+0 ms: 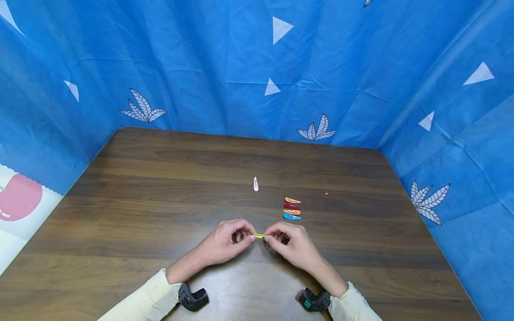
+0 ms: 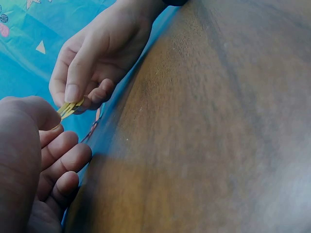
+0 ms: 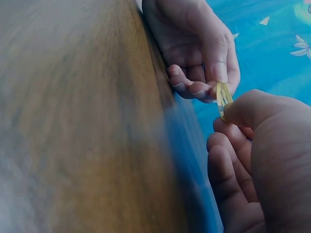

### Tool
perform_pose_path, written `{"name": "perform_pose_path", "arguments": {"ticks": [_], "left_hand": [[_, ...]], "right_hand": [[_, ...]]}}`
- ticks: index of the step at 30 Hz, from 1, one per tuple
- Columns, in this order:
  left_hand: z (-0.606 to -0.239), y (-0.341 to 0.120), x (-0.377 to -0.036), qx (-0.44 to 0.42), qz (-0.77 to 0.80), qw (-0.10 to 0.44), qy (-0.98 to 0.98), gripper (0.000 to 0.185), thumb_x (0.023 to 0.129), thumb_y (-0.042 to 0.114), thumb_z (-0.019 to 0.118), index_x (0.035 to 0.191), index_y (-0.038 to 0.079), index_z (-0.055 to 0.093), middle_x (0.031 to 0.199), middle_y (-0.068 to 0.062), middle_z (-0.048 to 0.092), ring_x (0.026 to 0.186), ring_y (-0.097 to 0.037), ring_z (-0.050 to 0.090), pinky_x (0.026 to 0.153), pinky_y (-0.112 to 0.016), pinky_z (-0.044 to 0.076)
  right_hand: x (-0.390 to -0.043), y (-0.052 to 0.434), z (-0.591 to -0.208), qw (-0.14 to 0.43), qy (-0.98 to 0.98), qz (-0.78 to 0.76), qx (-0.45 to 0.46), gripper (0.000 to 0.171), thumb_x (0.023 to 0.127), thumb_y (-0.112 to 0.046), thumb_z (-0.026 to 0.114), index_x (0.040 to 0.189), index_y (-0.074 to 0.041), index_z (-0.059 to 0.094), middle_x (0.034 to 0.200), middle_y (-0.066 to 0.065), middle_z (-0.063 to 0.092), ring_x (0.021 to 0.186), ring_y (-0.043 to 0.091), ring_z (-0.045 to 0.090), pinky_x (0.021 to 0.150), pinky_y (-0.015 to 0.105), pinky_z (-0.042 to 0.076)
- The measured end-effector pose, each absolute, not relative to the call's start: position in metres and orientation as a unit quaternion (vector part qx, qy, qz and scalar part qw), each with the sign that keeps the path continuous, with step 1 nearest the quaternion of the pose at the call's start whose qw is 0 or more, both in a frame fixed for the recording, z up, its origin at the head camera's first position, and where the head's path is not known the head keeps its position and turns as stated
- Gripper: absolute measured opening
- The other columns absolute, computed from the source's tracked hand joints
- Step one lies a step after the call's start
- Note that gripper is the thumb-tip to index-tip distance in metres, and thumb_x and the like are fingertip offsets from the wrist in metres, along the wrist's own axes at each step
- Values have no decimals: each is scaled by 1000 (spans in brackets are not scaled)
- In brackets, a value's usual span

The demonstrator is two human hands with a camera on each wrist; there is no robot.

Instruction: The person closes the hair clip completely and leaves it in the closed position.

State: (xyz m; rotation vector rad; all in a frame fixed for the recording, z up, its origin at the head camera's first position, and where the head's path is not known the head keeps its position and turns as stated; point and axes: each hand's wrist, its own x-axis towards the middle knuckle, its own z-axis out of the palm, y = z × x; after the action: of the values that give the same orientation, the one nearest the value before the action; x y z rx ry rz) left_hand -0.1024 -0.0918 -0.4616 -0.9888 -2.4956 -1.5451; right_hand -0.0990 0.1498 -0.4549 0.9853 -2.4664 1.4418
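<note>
While a yellow clip (image 1: 259, 236) is pinched by the left hand (image 1: 225, 243) and right hand (image 1: 295, 247) at the frame's lower centre, four clips (image 1: 292, 212) are lined up on the bench (image 1: 160, 178) right of centre, and a pale pink clip (image 1: 255, 184) is seen beyond.

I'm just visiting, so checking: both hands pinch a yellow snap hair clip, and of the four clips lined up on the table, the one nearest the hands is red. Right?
Not quite: the blue snap hair clip is the nearest of those four, not the red one, as the head view shows; the left hand and right hand do pinch the yellow snap hair clip.
</note>
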Motion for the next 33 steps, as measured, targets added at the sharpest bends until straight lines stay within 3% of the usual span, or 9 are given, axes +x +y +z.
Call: {"name": "perform_pose_path", "arguments": {"ticks": [9,17,33], "left_hand": [[-460,-91,-102,-319,-498,24,-806,10,93,8,74,100,14,70,83,7,66,72,1,57,61,-21,52],[-458,-92,-101,-321,-500,11,-805,13,93,11,74,105,15,71,89,7,69,73,1,57,62,-21,52],[-456,-92,-101,-308,-495,1,-812,4,97,15,72,100,15,71,84,10,64,72,0,56,62,-21,51]], "right_hand": [[-98,150,-454,65,-811,475,335,10,93,-7,76,96,-16,74,79,-5,67,68,2,57,57,22,52],[-97,150,-453,69,-810,471,342,12,93,-5,75,95,-17,74,79,-7,65,68,2,55,57,20,50],[-98,149,-456,61,-804,484,339,13,90,-3,77,98,-13,75,81,-4,69,68,4,60,58,22,54]]}}
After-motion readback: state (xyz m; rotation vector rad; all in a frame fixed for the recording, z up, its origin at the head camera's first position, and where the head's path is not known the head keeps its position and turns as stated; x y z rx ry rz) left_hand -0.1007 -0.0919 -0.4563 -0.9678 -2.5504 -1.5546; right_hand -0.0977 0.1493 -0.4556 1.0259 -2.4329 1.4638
